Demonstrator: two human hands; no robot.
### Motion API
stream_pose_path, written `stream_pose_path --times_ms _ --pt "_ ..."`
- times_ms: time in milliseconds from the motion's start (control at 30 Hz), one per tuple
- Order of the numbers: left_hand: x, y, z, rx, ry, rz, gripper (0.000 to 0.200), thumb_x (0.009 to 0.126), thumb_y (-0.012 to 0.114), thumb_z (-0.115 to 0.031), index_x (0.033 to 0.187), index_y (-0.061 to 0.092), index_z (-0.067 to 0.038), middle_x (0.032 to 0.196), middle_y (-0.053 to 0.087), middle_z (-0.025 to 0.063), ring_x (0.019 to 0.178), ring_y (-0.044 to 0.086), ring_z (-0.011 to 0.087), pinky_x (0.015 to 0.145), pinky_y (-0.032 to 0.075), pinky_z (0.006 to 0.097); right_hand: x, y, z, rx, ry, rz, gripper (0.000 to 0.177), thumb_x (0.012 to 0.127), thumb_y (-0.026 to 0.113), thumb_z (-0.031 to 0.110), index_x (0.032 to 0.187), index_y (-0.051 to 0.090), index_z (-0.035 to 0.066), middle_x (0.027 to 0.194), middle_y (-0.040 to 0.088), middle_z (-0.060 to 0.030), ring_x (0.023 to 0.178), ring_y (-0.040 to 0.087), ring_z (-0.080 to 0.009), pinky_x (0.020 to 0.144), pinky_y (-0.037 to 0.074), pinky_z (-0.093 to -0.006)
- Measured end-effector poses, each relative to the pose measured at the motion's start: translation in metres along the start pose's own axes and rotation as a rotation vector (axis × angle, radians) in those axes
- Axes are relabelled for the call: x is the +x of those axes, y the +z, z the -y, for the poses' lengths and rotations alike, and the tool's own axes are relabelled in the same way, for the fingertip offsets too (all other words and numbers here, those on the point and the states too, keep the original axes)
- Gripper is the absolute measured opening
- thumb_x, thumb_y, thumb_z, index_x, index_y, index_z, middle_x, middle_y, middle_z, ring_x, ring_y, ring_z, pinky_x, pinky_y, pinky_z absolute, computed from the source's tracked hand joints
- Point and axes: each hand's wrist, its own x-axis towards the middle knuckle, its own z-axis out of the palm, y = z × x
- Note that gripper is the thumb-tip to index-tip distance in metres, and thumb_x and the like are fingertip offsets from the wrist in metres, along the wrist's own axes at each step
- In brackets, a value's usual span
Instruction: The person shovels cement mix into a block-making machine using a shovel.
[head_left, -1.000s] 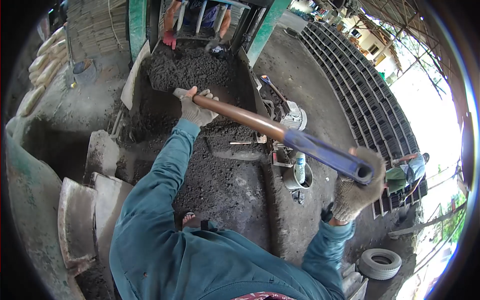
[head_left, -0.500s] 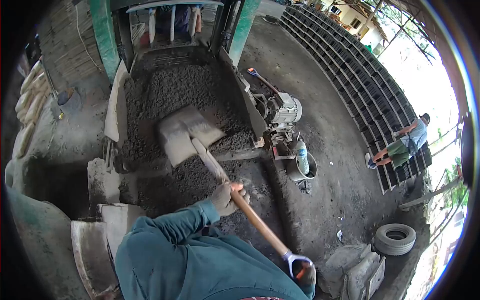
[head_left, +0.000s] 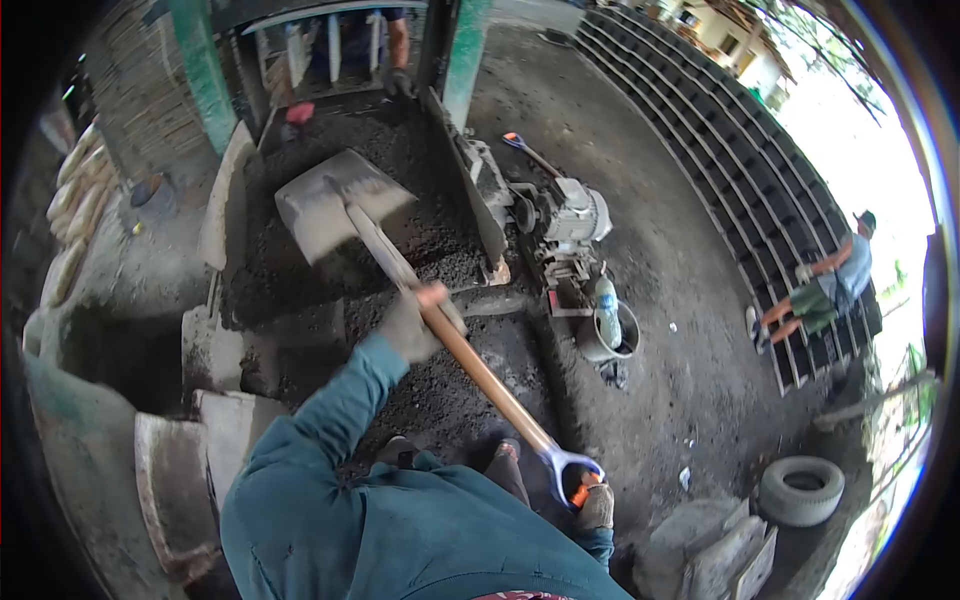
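My gloved left hand (head_left: 412, 328) is wrapped round the wooden shaft of a shovel (head_left: 485, 380), partway down toward the blade. At its end, my gloved right hand (head_left: 597, 500) grips the pale D-shaped handle. The broad metal blade (head_left: 320, 205) reaches forward over the dark, crumbly mix (head_left: 385, 145) in a walled trough. Only a little dark residue shows on the blade's face, which is slightly blurred. More loose dark mix (head_left: 420, 385) covers the floor between my feet and the trough.
A motor (head_left: 578, 212) sits right of the trough, near a bucket (head_left: 612, 345) holding a plastic bottle. A co-worker's gloved hand (head_left: 398, 84) is at the trough's back. Another person (head_left: 835, 280) bends by the block rows (head_left: 715, 150). A tire (head_left: 800, 490) and sacks (head_left: 690, 550) lie right.
The shovel and both hands have moved forward, carrying the blade deeper over the trough. A co-worker's arm and a red item now show at its back. The person at right leans differently.
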Motion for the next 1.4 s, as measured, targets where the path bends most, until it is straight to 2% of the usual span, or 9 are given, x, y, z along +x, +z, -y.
stream_pose_path --times_ms 167,300,533,667,733,867,1067,1333,1400 --pt "-0.042 -0.039 0.154 -0.160 -0.042 0.259 0.012 0.089 0.067 -0.013 0.095 0.061 -0.005 0.090 0.059 0.0102 0.095 0.061 0.0308 0.097 0.048 0.0501 0.096 -0.073 0.036 -0.822 0.123 0.013 0.019 0.089 0.059 0.016 0.094 0.070 0.001 0.076 0.067 -0.0070 0.064 0.065 -0.0183 0.057 0.051 -0.0318" --pt "-0.099 -0.018 0.196 -0.318 0.244 -0.220 0.008 0.091 0.064 -0.011 0.095 0.059 -0.007 0.087 0.061 0.0094 0.089 0.063 0.0307 0.088 0.054 0.0477 0.211 -0.076 0.092 -1.382 -0.164 0.556 0.026 0.089 0.054 0.018 0.084 0.072 0.001 0.073 0.069 -0.0090 0.064 0.066 -0.0198 0.057 0.051 -0.0333" --pt "-0.161 -0.068 0.257 -0.906 0.701 -0.649 0.011 0.094 0.061 -0.016 0.089 0.055 -0.008 0.078 0.060 0.0086 0.080 0.064 0.0287 0.082 0.056 0.0490 0.338 0.136 0.211 -1.304 -0.185 0.990 0.017 0.081 0.065 0.004 0.097 0.069 0.000 0.103 0.070 -0.0106 0.083 0.067 -0.0197 0.073 0.055 -0.0336" --pt "-0.212 -0.081 0.267 -1.150 0.918 -0.788 0.016 0.096 0.061 -0.021 0.084 0.056 -0.012 0.074 0.060 0.0041 0.077 0.064 0.0266 0.078 0.057 0.0486 0.141 0.308 0.255 -1.073 -0.876 1.646 0.034 0.088 0.073 0.027 0.103 0.069 -0.003 0.123 0.063 -0.0156 0.116 0.059 -0.0257 0.106 0.041 -0.0389" --pt "-0.251 -0.082 0.265 -1.257 0.990 -0.796 0.017 0.095 0.062 -0.023 0.082 0.057 -0.013 0.074 0.061 0.0023 0.077 0.065 0.0260 0.077 0.057 0.0484 0.023 0.336 0.269 -1.077 -0.856 1.887 0.049 0.084 0.075 0.044 0.097 0.069 -0.003 0.114 0.065 -0.0146 0.110 0.061 -0.0288 0.105 0.042 -0.0418" --pt "-0.316 -0.124 0.263 -1.345 1.304 -0.821 0.016 0.090 0.068 -0.023 0.090 0.056 -0.013 0.081 0.058 0.0055 0.081 0.062 0.0280 0.081 0.056 0.0504 -0.136 0.362 0.254 -0.607 -1.800 2.271 0.056 0.077 0.080 0.051 0.104 0.062 0.005 0.091 0.065 -0.0107 0.086 0.066 -0.0304 0.091 0.051 -0.0449" --pt "-0.436 -0.025 0.208 -0.792 1.641 -0.419 0.031 0.090 0.071 -0.020 0.111 0.051 -0.011 0.101 0.060 0.0090 0.097 0.065 0.0276 0.088 0.059 0.0475 -0.326 0.327 0.202 -0.435 -1.677 2.353 0.045 0.085 0.076 0.042 0.108 0.066 0.004 0.096 0.069 -0.0099 0.083 0.068 -0.0204 0.074 0.053 -0.0327" --pt "-0.609 -0.130 0.162 -0.894 1.815 -0.330 0.018 0.091 0.064 -0.013 0.104 0.055 -0.006 0.093 0.063 0.0095 0.081 0.067 0.0258 0.078 0.062 0.0429 -0.543 0.292 0.090 -0.336 -1.689 2.529 0.026 0.080 0.075 0.023 0.100 0.069 0.009 0.089 0.070 -0.0090 0.076 0.070 -0.0251 0.069 0.055 -0.0334" --pt "-0.625 -0.175 0.190 -1.103 1.740 -0.415 0.013 0.092 0.062 -0.013 0.102 0.057 -0.006 0.094 0.064 0.0088 0.079 0.065 0.0248 0.077 0.061 0.0433 -0.556 0.274 -0.002 -0.631 -2.063 2.476 0.029 0.086 0.065 0.037 0.096 0.067 0.009 0.081 0.068 -0.0099 0.071 0.069 -0.0274 0.064 0.055 -0.0382"
